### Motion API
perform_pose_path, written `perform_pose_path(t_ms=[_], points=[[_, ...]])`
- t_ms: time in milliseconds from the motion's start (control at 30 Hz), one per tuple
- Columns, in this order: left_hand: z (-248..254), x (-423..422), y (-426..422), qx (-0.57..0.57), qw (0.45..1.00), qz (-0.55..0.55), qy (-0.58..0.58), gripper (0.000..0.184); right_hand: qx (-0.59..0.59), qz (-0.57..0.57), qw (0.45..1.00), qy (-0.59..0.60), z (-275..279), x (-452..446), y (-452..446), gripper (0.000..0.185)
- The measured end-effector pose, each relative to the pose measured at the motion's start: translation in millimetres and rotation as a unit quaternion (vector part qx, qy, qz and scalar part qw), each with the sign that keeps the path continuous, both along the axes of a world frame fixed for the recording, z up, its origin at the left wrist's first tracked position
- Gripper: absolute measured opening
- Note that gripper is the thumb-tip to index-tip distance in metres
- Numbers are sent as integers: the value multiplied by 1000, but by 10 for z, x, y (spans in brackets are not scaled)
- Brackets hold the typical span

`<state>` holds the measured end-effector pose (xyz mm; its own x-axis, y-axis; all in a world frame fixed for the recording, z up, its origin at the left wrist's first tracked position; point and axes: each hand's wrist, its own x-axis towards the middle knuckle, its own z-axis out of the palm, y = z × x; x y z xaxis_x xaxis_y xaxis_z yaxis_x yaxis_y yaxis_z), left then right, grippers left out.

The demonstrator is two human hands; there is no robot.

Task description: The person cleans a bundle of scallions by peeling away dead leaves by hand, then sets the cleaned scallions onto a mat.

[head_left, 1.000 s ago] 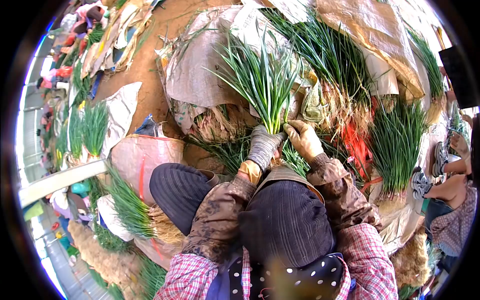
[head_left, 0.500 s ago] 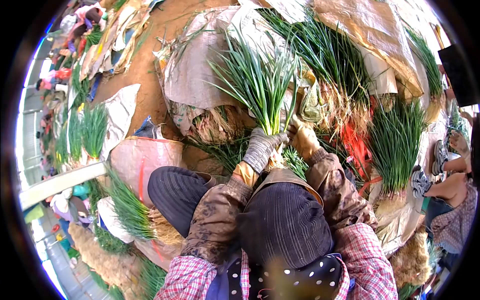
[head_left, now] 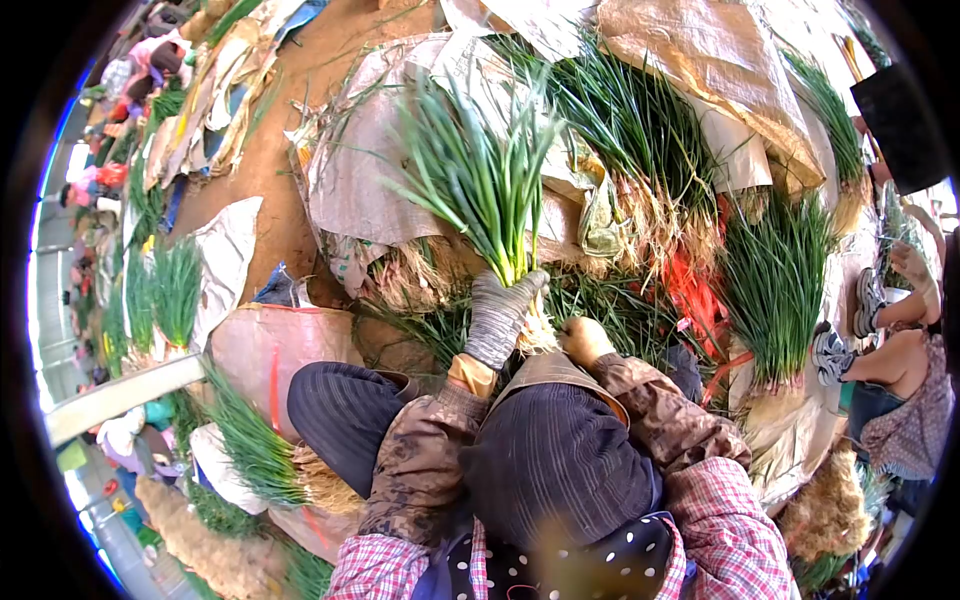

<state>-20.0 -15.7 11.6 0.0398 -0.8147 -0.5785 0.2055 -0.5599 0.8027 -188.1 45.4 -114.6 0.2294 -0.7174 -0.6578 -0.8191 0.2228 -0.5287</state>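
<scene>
A bunch of green onions (head_left: 490, 200), leaves fanning up and away from me, is held round its pale stems by my left hand (head_left: 498, 318) in a grey striped glove. Its whitish roots (head_left: 538, 328) stick out below the fist, close to my knee. My right hand (head_left: 587, 342), in a tan glove, is closed just right of the roots, apart from the stems. Whether its curled fingers hold anything is hidden. Loose green leaves (head_left: 600, 300) lie on the ground beyond it.
Green onion piles (head_left: 640, 120) lie ahead under a woven sack (head_left: 700, 60). Another large bunch (head_left: 778, 290) lies to the right, with red plastic (head_left: 695, 300) beside it. A seated person's leg (head_left: 890, 362) is at far right. A bunch with roots (head_left: 255, 440) lies left.
My left hand has drawn the green onions slightly left, and their leaves blur. My right hand has come away from the stems and moved down toward me, its fingers now curled.
</scene>
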Motion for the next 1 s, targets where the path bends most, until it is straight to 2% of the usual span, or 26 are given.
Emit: perform_pose_path(t_ms=[67,100,167,200,233,267,333,367,433,500,533,567,633,667,700,733,767,800,833,900,967,1000], points=[[-89,7,-10,-70,989,50,122,20,56,40,997,-42,-97,-341,29,28],[-88,10,-51,-90,980,74,164,20,89,151,982,-72,-229,-518,-20,34],[-213,73,-73,-65,978,68,187,24,142,266,953,40,65,-655,-415,22],[-206,82,-79,-59,980,67,177,27,97,175,975,94,261,-705,-681,21],[-198,87,-77,-52,982,66,167,31,-66,78,983,150,61,-856,-855,20],[-256,99,-59,-9,984,59,170,34,-138,-68,960,232,-6,-911,-1142,22],[-271,73,-58,70,982,58,168,41,-345,24,908,234,114,-1096,-1643,26],[-180,79,-33,93,980,46,170,41,-327,-11,915,236,-123,-1256,-1839,25],[-373,62,15,78,978,43,191,37,-293,-78,923,237,-638,-1565,-2165,24],[-306,82,-3,71,983,24,170,33,-248,-63,930,263,-483,-1430,-2232,22],[-293,89,-13,64,985,15,159,33,-221,-15,932,289,78,-1079,-2147,22],[-296,95,-1,59,987,6,148,33,-221,-1,932,288,285,-920,-2015,21],[-286,72,-1,51,993,-23,109,38,-318,-28,935,156,414,-750,-1551,22],[-300,29,1,51,990,-5,130,37,-344,-30,935,77,511,-636,-1307,23],[-319,-29,0,50,987,14,152,37,-323,-39,946,-20,583,-512,-1051,24],[-405,-100,22,49,986,56,149,31,-244,-70,956,-145,657,-386,-809,22],[-405,-180,13,26,980,76,180,26,-223,-72,946,-225,806,-274,-617,11],[-362,-105,-29,61,990,-5,125,24,-146,-75,947,-275,553,-233,-396,12],[-328,-39,-50,95,989,-86,70,23,-58,-46,965,-253,965,-132,-353,20],[-363,-79,-23,102,991,-68,52,27,38,-66,966,-247,940,-182,-372,35],[-390,-93,-48,139,987,-74,22,29,-19,-67,956,-286,991,-210,-566,62],[-363,-111,-31,124,990,-62,22,33,-23,-102,948,-300,1048,-166,-684,64]])
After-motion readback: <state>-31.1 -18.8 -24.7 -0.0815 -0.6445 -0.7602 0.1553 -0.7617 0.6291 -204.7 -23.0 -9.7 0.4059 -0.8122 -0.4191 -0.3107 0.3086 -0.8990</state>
